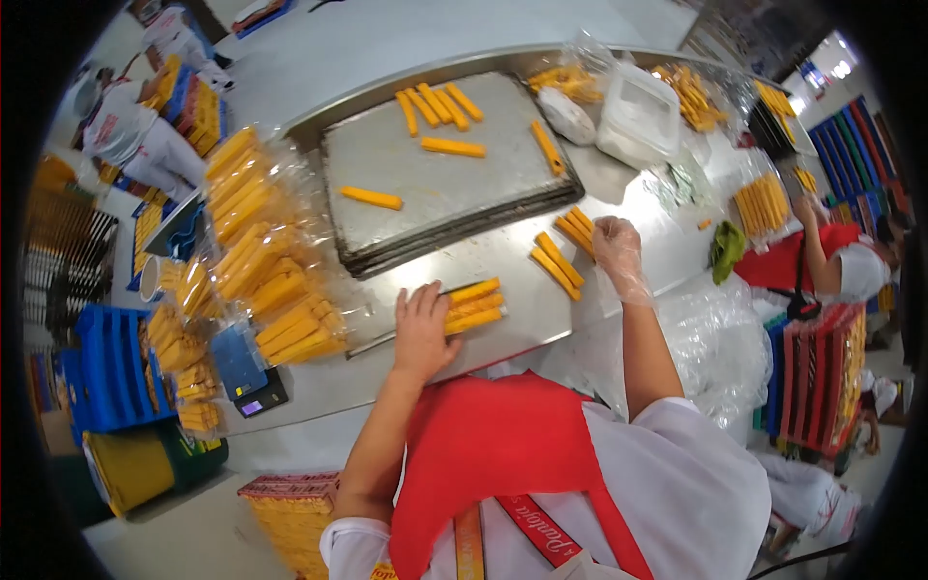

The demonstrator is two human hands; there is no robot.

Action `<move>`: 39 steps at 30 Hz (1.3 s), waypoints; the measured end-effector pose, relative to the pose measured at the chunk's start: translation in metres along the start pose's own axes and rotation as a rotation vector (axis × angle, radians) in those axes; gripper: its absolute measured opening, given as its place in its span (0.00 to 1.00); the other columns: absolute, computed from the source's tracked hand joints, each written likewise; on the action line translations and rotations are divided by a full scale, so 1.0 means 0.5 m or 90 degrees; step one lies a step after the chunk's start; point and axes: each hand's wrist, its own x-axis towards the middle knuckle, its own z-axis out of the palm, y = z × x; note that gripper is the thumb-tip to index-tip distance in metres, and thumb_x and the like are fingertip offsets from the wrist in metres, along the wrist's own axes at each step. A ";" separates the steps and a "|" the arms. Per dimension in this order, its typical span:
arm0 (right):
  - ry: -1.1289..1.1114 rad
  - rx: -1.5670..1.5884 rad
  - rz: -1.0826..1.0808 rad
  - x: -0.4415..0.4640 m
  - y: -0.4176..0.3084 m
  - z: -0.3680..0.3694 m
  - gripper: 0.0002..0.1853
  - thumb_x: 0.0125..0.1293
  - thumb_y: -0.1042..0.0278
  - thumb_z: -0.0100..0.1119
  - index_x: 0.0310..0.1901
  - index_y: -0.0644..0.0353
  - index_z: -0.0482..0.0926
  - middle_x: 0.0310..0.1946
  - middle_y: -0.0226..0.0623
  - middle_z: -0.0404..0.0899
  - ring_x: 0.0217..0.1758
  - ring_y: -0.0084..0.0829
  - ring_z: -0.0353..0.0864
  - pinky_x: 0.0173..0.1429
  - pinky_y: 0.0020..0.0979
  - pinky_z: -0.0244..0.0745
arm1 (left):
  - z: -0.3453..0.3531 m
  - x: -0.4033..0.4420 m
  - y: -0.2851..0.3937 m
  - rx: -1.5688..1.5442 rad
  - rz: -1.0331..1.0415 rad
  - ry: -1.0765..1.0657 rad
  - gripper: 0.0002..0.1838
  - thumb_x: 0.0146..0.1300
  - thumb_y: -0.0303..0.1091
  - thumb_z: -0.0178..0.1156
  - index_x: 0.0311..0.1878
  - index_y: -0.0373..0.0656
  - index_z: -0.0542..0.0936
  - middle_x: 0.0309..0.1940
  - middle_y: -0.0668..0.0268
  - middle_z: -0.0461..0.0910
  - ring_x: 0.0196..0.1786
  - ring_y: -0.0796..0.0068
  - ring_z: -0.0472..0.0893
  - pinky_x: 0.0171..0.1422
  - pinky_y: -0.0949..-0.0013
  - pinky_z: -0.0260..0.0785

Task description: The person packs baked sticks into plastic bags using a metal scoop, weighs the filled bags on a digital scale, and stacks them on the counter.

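Note:
My bare left hand lies with its fingers stretched out at the left end of a short row of yellow baked sticks near the table's front edge. In a clear plastic glove, my right hand has its fingers curled around the near end of a small bunch of yellow sticks. Two more loose sticks sit between my hands. Behind them, a stack of dark-rimmed metal trays carries several scattered sticks on its top tray.
Clear bags of sticks line the left side, beside a small blue scale. At the back right stand a white plastic tub and bagged sticks. Clear plastic bags lie right of my arm. A co-worker in a red apron is at the right.

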 end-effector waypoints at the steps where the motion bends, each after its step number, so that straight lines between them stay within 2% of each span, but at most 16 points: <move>1: -0.047 0.036 0.034 0.008 -0.047 0.013 0.10 0.63 0.67 0.61 0.40 0.62 0.87 0.37 0.52 0.84 0.45 0.51 0.83 0.53 0.45 0.78 | 0.003 0.000 -0.006 -0.007 0.014 0.007 0.37 0.44 0.45 0.73 0.59 0.42 0.74 0.68 0.54 0.68 0.71 0.50 0.65 0.81 0.40 0.45; 2: -0.052 0.045 0.017 0.021 -0.086 0.040 0.10 0.63 0.67 0.61 0.40 0.62 0.87 0.37 0.52 0.84 0.45 0.51 0.83 0.53 0.45 0.78 | 0.006 -0.002 -0.012 0.004 0.003 0.020 0.37 0.44 0.45 0.73 0.59 0.42 0.74 0.68 0.54 0.68 0.71 0.50 0.65 0.81 0.40 0.45; 4: -0.061 0.042 -0.200 0.036 -0.164 0.088 0.10 0.64 0.67 0.60 0.40 0.63 0.86 0.37 0.53 0.84 0.46 0.53 0.83 0.55 0.45 0.77 | 0.002 -0.002 -0.011 -0.017 0.010 -0.017 0.38 0.43 0.46 0.74 0.59 0.43 0.74 0.68 0.54 0.68 0.72 0.50 0.65 0.81 0.40 0.44; 6: -0.101 0.054 -0.229 0.064 -0.239 0.145 0.10 0.65 0.67 0.58 0.40 0.63 0.86 0.39 0.53 0.84 0.49 0.55 0.82 0.58 0.46 0.76 | -0.002 -0.001 -0.009 -0.009 0.001 -0.019 0.39 0.41 0.45 0.75 0.60 0.43 0.74 0.69 0.55 0.68 0.72 0.52 0.65 0.81 0.41 0.45; 8: 0.076 0.007 -0.305 0.110 -0.286 0.221 0.11 0.65 0.69 0.57 0.45 0.62 0.85 0.44 0.54 0.83 0.52 0.55 0.82 0.61 0.48 0.76 | -0.005 -0.001 -0.010 -0.022 0.003 -0.036 0.41 0.40 0.45 0.77 0.60 0.44 0.74 0.69 0.56 0.68 0.72 0.53 0.65 0.82 0.42 0.45; 12: 0.079 -0.087 -0.245 0.185 -0.335 0.317 0.18 0.62 0.68 0.59 0.54 0.60 0.82 0.49 0.57 0.82 0.53 0.55 0.82 0.63 0.46 0.76 | -0.001 -0.004 -0.017 -0.022 0.010 -0.028 0.41 0.40 0.44 0.77 0.60 0.44 0.74 0.70 0.57 0.67 0.73 0.54 0.65 0.82 0.43 0.44; 14: -0.142 -0.114 -0.153 0.206 -0.351 0.346 0.20 0.61 0.67 0.62 0.55 0.61 0.81 0.50 0.60 0.80 0.54 0.57 0.81 0.61 0.48 0.77 | -0.003 -0.006 -0.018 -0.044 -0.002 -0.026 0.41 0.41 0.44 0.77 0.61 0.44 0.73 0.70 0.56 0.67 0.73 0.54 0.64 0.82 0.43 0.43; 15: -0.146 -0.117 -0.159 0.200 -0.364 0.357 0.20 0.61 0.67 0.62 0.55 0.61 0.81 0.50 0.60 0.80 0.54 0.57 0.81 0.61 0.48 0.77 | -0.003 -0.006 -0.018 -0.044 -0.001 -0.033 0.41 0.42 0.44 0.77 0.61 0.43 0.73 0.70 0.56 0.67 0.73 0.54 0.64 0.83 0.43 0.43; 18: -0.103 -0.223 -0.202 0.156 -0.408 0.390 0.17 0.61 0.64 0.62 0.50 0.61 0.82 0.47 0.58 0.81 0.53 0.56 0.82 0.58 0.48 0.78 | -0.006 -0.005 -0.018 -0.048 -0.002 -0.037 0.41 0.43 0.45 0.76 0.62 0.43 0.73 0.70 0.56 0.67 0.73 0.54 0.64 0.83 0.44 0.43; 20: -0.092 -0.160 -0.323 0.104 -0.454 0.387 0.14 0.63 0.63 0.61 0.46 0.61 0.82 0.45 0.57 0.81 0.50 0.55 0.82 0.55 0.49 0.79 | -0.010 -0.004 -0.018 -0.049 0.006 -0.037 0.40 0.43 0.45 0.76 0.62 0.43 0.73 0.70 0.55 0.67 0.73 0.54 0.64 0.83 0.44 0.43; 21: -0.085 -0.161 -0.322 0.087 -0.471 0.391 0.14 0.63 0.63 0.61 0.46 0.61 0.82 0.45 0.57 0.81 0.50 0.55 0.82 0.55 0.49 0.79 | -0.011 -0.004 -0.017 -0.046 0.000 -0.046 0.40 0.44 0.45 0.75 0.62 0.43 0.73 0.70 0.55 0.67 0.73 0.54 0.65 0.83 0.44 0.43; 23: -0.123 -0.018 -0.449 0.072 -0.499 0.398 0.14 0.63 0.62 0.61 0.45 0.62 0.82 0.44 0.56 0.81 0.48 0.54 0.82 0.53 0.49 0.79 | -0.010 -0.003 -0.018 -0.038 0.004 -0.055 0.39 0.44 0.45 0.75 0.62 0.42 0.73 0.70 0.55 0.68 0.73 0.54 0.65 0.83 0.44 0.43; 26: -0.055 -0.023 -0.332 0.124 -0.505 0.415 0.15 0.62 0.60 0.63 0.44 0.63 0.83 0.44 0.55 0.82 0.48 0.53 0.82 0.53 0.49 0.78 | -0.005 -0.007 -0.022 -0.040 0.006 -0.061 0.39 0.45 0.45 0.75 0.62 0.42 0.74 0.70 0.55 0.68 0.73 0.54 0.65 0.82 0.43 0.44; 30: -0.001 -0.113 -0.275 0.245 -0.495 0.433 0.17 0.64 0.56 0.63 0.44 0.63 0.83 0.44 0.53 0.82 0.50 0.52 0.82 0.56 0.49 0.78 | -0.003 -0.006 -0.029 -0.042 0.026 -0.047 0.39 0.44 0.45 0.75 0.61 0.43 0.74 0.70 0.56 0.68 0.73 0.54 0.66 0.82 0.43 0.45; 35: -0.079 -0.212 -0.124 0.269 -0.557 0.418 0.23 0.68 0.54 0.61 0.58 0.62 0.76 0.57 0.51 0.77 0.58 0.48 0.81 0.59 0.44 0.78 | -0.011 -0.001 -0.034 -0.052 0.042 -0.066 0.38 0.44 0.45 0.74 0.61 0.44 0.74 0.70 0.57 0.68 0.73 0.54 0.66 0.82 0.42 0.46; 39: -0.120 -0.244 -0.096 0.283 -0.567 0.436 0.25 0.67 0.57 0.61 0.61 0.61 0.73 0.62 0.48 0.74 0.60 0.47 0.81 0.61 0.43 0.77 | -0.010 -0.002 -0.037 -0.063 0.053 -0.066 0.39 0.43 0.44 0.74 0.61 0.44 0.74 0.69 0.56 0.68 0.72 0.54 0.66 0.81 0.42 0.48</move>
